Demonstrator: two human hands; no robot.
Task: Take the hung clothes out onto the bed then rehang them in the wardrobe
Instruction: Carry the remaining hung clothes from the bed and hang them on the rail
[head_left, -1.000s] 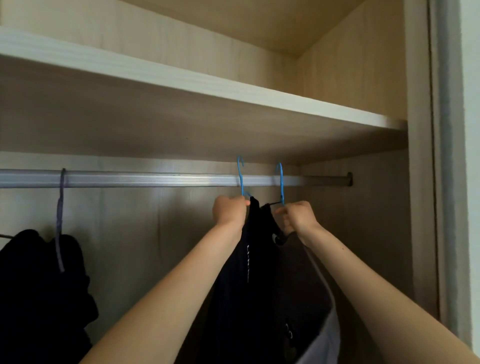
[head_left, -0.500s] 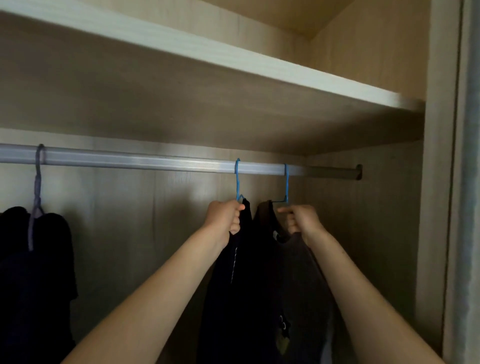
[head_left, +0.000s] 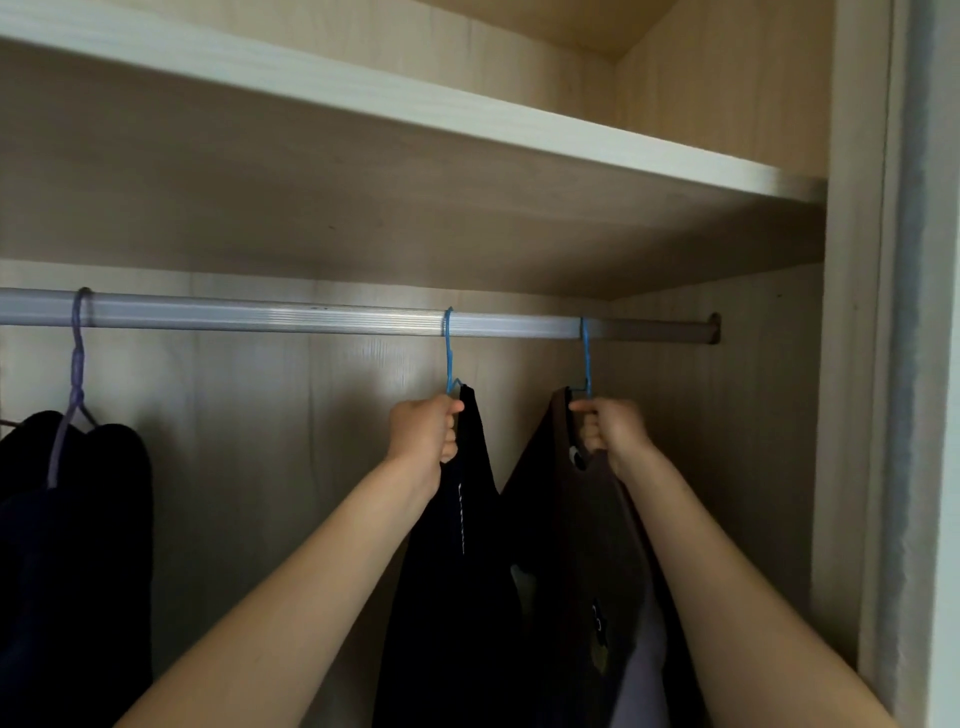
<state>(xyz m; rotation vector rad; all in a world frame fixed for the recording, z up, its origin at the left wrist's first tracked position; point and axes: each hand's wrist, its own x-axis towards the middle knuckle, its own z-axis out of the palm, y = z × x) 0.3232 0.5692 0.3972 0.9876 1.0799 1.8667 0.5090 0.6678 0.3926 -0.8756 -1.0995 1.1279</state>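
While both blue hangers hook the rail (head_left: 311, 316), left hand (head_left: 423, 428) grips the black garment's (head_left: 457, 571) hanger neck, right hand (head_left: 613, 431) the brown garment's (head_left: 576, 545): rehanging apparently under way; next, release both.

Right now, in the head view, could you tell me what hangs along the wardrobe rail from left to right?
Purple hanger with dark clothes → left blue hanger, held by the left hand → right blue hanger, held by the right hand → rail's end bracket.
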